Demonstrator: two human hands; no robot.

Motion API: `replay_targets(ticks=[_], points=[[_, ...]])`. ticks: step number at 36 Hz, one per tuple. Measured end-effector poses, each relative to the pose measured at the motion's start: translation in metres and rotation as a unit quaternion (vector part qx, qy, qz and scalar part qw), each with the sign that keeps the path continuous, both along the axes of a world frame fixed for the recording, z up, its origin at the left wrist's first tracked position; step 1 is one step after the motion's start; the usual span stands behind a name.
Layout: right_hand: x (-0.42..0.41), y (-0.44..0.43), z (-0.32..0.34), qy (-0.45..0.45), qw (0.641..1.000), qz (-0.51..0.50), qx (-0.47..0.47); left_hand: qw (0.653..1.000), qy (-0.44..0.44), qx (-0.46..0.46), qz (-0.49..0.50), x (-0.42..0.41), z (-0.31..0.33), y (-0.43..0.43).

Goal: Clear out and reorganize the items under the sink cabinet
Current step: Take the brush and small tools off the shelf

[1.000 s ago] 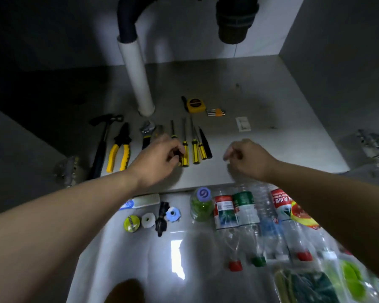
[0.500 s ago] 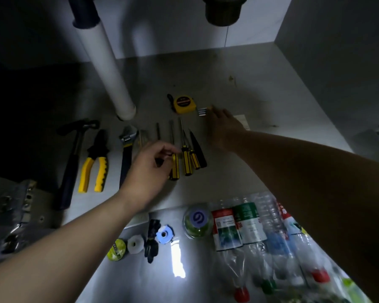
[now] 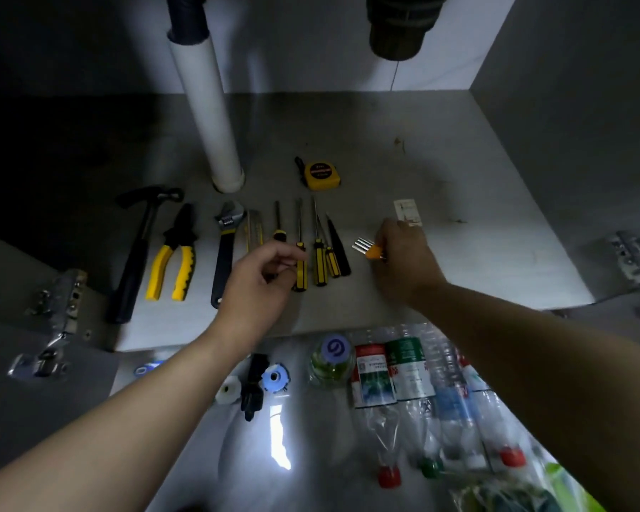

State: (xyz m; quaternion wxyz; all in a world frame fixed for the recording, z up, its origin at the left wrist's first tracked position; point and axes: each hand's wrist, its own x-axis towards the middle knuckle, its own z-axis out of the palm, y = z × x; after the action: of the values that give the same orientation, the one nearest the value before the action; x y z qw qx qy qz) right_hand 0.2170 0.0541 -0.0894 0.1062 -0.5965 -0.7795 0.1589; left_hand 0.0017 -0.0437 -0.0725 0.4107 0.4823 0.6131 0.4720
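A small set of silver hex keys in an orange holder [image 3: 366, 248] is pinched in the right hand [image 3: 403, 260], just right of the row of yellow-and-black screwdrivers [image 3: 320, 264] laid on the grey cabinet floor [image 3: 459, 260]. The left hand [image 3: 263, 286] is held with curled fingers over the screwdriver handles; whether one is gripped cannot be told. Further left, a black adjustable wrench [image 3: 225, 249], yellow-handled pliers [image 3: 174, 260] and a black hammer [image 3: 137, 253] are lined up. A yellow tape measure [image 3: 320, 174] is set behind, near the white drain pipe [image 3: 207, 116].
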Motion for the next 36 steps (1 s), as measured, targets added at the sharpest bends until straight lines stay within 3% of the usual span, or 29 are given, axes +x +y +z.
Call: replay_targets(ticks=[4, 8, 11, 14, 20, 23, 26, 31, 33, 36], points=[[-0.002, -0.01, 0.014, 0.034, 0.998, -0.041, -0.03, 1.0, -0.014, -0.011, 0.003, 0.004, 0.008, -0.007], [-0.014, -0.032, 0.034, 0.172, 0.982, -0.037, -0.065, 0.997, -0.048, -0.047, 0.026, 0.007, 0.013, -0.008], [-0.031, -0.051, 0.05, 0.248, 0.963, 0.023, -0.099, 0.98, -0.164, -0.111, 0.02, 0.01, 0.016, -0.008], [-0.049, -0.061, 0.061, 0.275, 0.952, 0.074, -0.109, 0.954, -0.265, -0.138, -0.017, 0.011, 0.018, -0.01], [-0.07, -0.037, 0.06, 0.283, 0.948, 0.092, -0.112, 0.946, -0.286, -0.132, 0.068, -0.014, 0.014, -0.01], [-0.074, -0.007, 0.052, 0.199, 0.975, 0.062, -0.079, 0.944, -0.288, -0.126, 0.096, -0.028, 0.007, -0.011], [-0.077, 0.025, 0.042, 0.027, 0.995, 0.089, -0.04, 0.94, -0.299, -0.121, 0.111, -0.039, 0.003, -0.01], [-0.092, 0.069, 0.026, -0.136, 0.977, 0.151, -0.058, 0.924, -0.344, -0.111, 0.126, -0.054, 0.0, -0.002], [-0.101, 0.085, 0.018, -0.202, 0.958, 0.203, -0.021, 0.917, -0.366, -0.103, 0.122, -0.059, -0.001, 0.001], [-0.107, 0.104, 0.006, -0.278, 0.935, 0.218, -0.037, 0.913, -0.38, -0.088, 0.118, -0.063, -0.003, 0.005]])
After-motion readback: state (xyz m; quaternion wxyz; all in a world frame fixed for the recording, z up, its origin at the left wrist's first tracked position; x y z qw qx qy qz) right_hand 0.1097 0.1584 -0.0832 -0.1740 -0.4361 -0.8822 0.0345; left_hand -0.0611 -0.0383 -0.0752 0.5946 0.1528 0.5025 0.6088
